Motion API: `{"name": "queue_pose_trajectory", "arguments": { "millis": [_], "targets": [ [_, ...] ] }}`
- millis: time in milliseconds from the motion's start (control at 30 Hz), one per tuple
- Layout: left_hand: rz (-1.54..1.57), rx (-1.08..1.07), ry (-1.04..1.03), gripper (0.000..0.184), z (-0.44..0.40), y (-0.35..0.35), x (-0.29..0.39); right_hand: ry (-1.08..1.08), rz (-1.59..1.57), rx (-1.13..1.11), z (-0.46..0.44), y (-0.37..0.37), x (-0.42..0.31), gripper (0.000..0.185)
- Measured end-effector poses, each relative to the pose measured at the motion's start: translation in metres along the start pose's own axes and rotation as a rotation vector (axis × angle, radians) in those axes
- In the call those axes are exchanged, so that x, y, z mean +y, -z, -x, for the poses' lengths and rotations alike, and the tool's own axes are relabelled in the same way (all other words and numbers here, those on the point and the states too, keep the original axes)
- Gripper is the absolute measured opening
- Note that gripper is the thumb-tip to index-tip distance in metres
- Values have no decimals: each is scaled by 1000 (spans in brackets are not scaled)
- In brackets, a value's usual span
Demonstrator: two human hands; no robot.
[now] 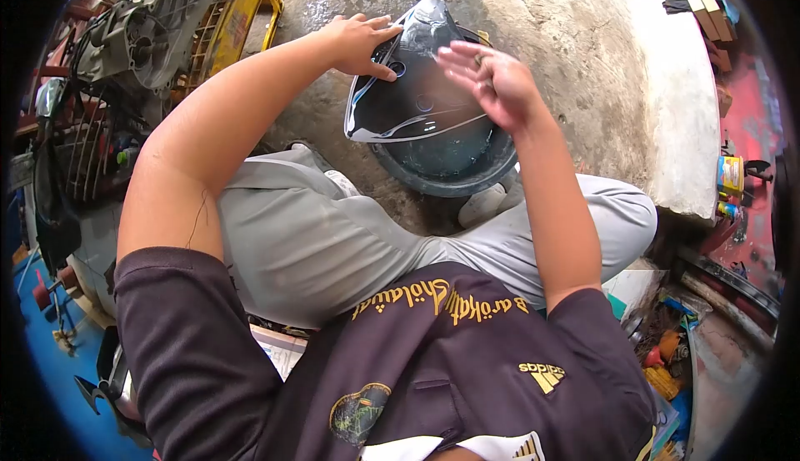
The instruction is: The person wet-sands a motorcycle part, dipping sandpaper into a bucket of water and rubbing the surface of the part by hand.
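Touching a glossy black panel (pixel 400 112), lying across the far part of a dark round basin (pixel 442 181), with the left hand (pixel 357 44), fingers spreading wide beyond basin-left; holding the right hand (pixel 498 86) open and empty above basin-right, fingers extending loosely.

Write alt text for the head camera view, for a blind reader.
A person's left hand rests spread on the edge of a glossy black panel above a dark basin. The right hand, open, is over the panel's other side; whether it touches is unclear.
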State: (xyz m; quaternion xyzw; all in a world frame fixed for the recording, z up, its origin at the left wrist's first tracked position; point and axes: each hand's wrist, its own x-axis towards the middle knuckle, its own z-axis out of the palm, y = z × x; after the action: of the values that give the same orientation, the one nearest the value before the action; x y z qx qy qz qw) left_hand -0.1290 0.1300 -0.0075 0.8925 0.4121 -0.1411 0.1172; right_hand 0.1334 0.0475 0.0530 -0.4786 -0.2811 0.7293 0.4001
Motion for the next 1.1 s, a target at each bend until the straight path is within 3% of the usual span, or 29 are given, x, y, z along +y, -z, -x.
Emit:
{"name": "queue_pose_trajectory", "arguments": {
  "millis": [133, 200, 333, 400, 467, 567, 633, 867, 1100],
  "targets": [
    [17, -14, -27, 114, 1, -2, -9, -295, 186, -68, 30, 45, 34, 53],
    [2, -60, -46, 123, 7, 4, -10, -461, 460, -37, 35, 63, 59, 49],
    [48, -42, -52, 128, 5, -4, -17, -483, 1019, -48, 3, 102, 129, 43],
    [85, -77, -47, 133, 8, 3, -14, -509, 1134, 118, -3, 82, 140, 39],
    [55, -80, -52, 133, 10, 10, -14, -496, 1157, 56, -7, 74, 149, 39],
    [7, -87, -49, 133, 16, 16, -19, -445, 955, 72, -23, 92, 192, 34],
    [-68, -39, -56, 131, 14, 6, -24, -613, -34, -100, -11, 85, 169, 34],
    [-50, -38, -43, 134, 14, 1, -23, -608, 56, -207, 32, 55, 71, 54],
    [-89, -73, -35, 136, 13, 2, -23, -250, 289, -168, 2, -20, 17, 51]
  ]
}}
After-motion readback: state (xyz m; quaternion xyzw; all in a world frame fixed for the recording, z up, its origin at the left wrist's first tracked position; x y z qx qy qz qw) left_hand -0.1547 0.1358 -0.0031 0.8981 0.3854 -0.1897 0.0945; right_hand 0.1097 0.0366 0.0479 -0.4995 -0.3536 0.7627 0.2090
